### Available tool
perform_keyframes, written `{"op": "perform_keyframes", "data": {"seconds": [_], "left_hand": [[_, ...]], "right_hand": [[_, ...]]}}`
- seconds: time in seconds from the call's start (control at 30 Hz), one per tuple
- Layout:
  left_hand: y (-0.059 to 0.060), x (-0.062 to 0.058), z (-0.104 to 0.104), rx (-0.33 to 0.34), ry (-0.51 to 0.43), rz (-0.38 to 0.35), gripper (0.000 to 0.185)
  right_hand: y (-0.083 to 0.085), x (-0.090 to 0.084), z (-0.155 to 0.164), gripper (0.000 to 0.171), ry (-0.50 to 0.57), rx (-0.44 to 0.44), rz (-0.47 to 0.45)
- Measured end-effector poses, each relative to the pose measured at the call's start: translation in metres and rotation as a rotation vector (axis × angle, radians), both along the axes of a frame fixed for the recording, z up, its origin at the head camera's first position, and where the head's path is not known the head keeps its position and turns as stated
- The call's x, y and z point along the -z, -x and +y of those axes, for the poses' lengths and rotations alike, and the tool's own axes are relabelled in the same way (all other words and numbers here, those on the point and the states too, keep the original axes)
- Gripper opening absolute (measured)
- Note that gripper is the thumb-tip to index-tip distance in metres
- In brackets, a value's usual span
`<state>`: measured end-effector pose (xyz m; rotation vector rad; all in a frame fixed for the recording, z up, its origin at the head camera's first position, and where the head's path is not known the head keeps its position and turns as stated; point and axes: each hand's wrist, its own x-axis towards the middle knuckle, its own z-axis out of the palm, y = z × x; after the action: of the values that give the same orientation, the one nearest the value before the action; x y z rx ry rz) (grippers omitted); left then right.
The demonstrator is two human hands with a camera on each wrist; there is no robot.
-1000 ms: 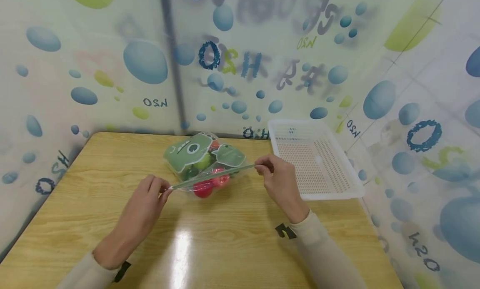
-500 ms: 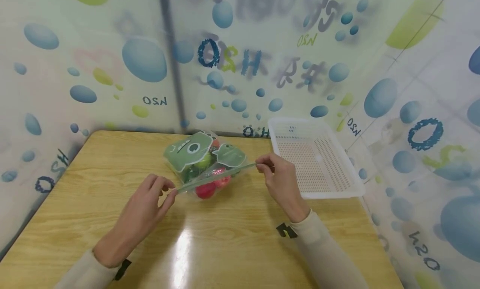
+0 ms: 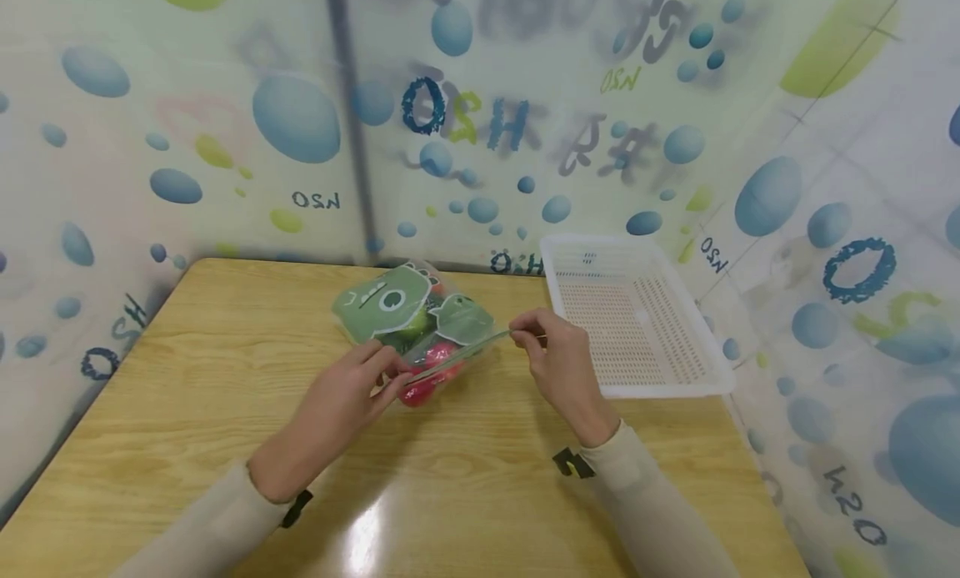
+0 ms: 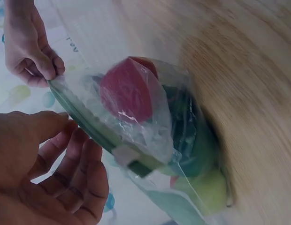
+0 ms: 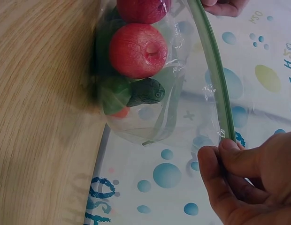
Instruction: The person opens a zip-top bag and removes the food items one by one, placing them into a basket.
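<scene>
A clear zip bag (image 3: 408,315) with green cartoon prints lies on the wooden table (image 3: 172,369), holding red fruit (image 5: 136,49) and green fruit (image 5: 146,92). Its green zip strip (image 3: 459,354) is stretched between my hands. My left hand (image 3: 396,376) pinches the strip partway along, thumb above and fingers below; in the left wrist view the left hand (image 4: 77,136) sits beside a white slider (image 4: 126,154). My right hand (image 3: 522,334) pinches the strip's right end, and the right wrist view shows the right hand (image 5: 220,150) with fingers curled round it.
A white perforated plastic basket (image 3: 663,388) stands at the back right of the table, close to my right hand. Printed bubble-pattern sheets wall in the table on three sides. Bare tabletop lies to the left and in front of the bag.
My left hand has slid rightward along the zip strip from its left end toward the middle. The right hand has stayed at the strip's right end.
</scene>
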<state>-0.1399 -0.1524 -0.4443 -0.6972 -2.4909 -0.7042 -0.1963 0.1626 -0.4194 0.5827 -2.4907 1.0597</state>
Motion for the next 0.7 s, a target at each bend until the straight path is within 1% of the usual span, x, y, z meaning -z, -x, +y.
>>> {"op": "perform_keyframes", "data": {"seconds": [0.07, 0.1, 0.2, 0.3, 0.33, 0.47, 0.6, 0.7], "left_hand": [[0.004, 0.003, 0.005, 0.029, -0.008, 0.002, 0.020], [0.009, 0.011, 0.005, 0.045, -0.024, 0.016, 0.017], [0.013, 0.012, 0.010, 0.067, -0.025, 0.000, 0.018], [0.014, 0.011, 0.015, 0.056, -0.003, -0.017, 0.019], [0.010, 0.003, 0.019, 0.042, 0.021, -0.028, 0.022], [0.010, -0.002, 0.024, -0.006, 0.046, -0.005, 0.022], [0.011, -0.004, 0.025, -0.031, 0.034, 0.011, 0.022], [0.014, -0.006, 0.024, -0.038, 0.014, -0.007, 0.024]], "right_hand": [[-0.001, -0.001, 0.000, 0.008, 0.000, -0.006, 0.003], [-0.001, -0.001, 0.000, 0.008, -0.001, -0.008, 0.005], [-0.003, -0.002, 0.000, 0.007, 0.000, -0.016, 0.012], [-0.004, 0.000, 0.000, 0.008, -0.005, -0.017, 0.013], [-0.004, 0.000, 0.000, 0.008, -0.009, -0.016, 0.016], [-0.004, 0.001, 0.001, 0.011, -0.032, -0.013, 0.022], [-0.006, 0.001, 0.002, 0.013, -0.051, -0.025, 0.023], [-0.007, 0.002, 0.002, 0.014, -0.058, -0.039, 0.024]]}}
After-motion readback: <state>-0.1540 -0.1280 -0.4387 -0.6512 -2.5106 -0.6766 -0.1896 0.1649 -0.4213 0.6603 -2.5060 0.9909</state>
